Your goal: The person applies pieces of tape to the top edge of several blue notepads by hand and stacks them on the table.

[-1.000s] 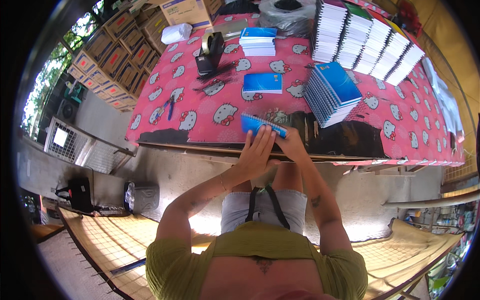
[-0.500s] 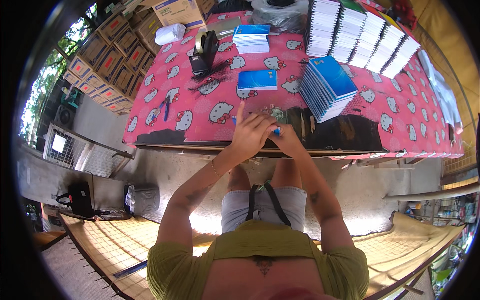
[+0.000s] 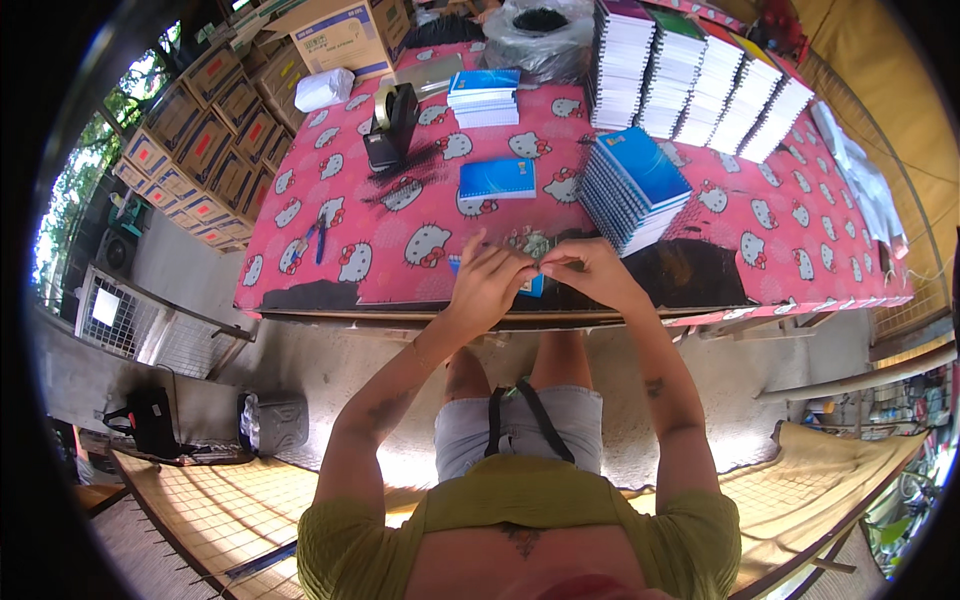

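A small blue-covered notebook (image 3: 533,287) lies at the near table edge, mostly hidden under my hands. My left hand (image 3: 488,285) is closed over it, index finger raised, with blue cover showing on both sides. My right hand (image 3: 592,272) pinches at the notebook's upper right, fingertips meeting those of the left; what they pinch is too small to make out. Just beyond the hands are small clear scraps (image 3: 532,240). Another blue spiral notebook (image 3: 498,180) lies flat farther off. To the right stands a stack of blue spiral notebooks (image 3: 640,185).
A black tape dispenser (image 3: 392,130), a short notebook stack (image 3: 484,100) and blue-handled pliers (image 3: 318,240) rest on the pink cat-print tablecloth (image 3: 400,270). Tall spiral-bound stacks (image 3: 672,95) fill the back right. Cartons (image 3: 205,135) are piled on the left; a plastic-wrapped roll (image 3: 540,40) sits behind.
My right hand has come up and right from beside the left, its fingertips now pinched at the notebook's edge. More blue cover shows between the hands. The whole view has shifted slightly.
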Demonstrator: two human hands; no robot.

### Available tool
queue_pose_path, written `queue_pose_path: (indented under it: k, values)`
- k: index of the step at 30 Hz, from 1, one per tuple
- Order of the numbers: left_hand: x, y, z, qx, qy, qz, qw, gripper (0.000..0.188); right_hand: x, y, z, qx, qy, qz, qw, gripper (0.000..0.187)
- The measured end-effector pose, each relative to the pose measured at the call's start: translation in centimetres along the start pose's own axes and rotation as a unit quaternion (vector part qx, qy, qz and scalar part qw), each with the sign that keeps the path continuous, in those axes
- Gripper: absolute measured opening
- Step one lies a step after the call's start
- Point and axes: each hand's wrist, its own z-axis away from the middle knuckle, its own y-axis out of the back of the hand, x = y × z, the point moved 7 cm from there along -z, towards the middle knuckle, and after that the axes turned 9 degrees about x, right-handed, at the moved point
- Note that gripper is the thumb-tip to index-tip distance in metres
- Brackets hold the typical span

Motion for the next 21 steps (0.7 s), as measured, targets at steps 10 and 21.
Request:
queue_pose_path:
  k: [10,21]
  values:
    - [0.3,0.3,-0.3,0.004,-0.018,0.004,1.000,0.015,-0.2,-1.1,-0.3,0.038,0.092,-0.021,0.995,0.015]
    - [4.4,4.2,-9.2,0.018,-0.085,0.010,0.996,0.028,-7.1,4.8,2.9,0.368,0.140,0.116,0.912,0.021]
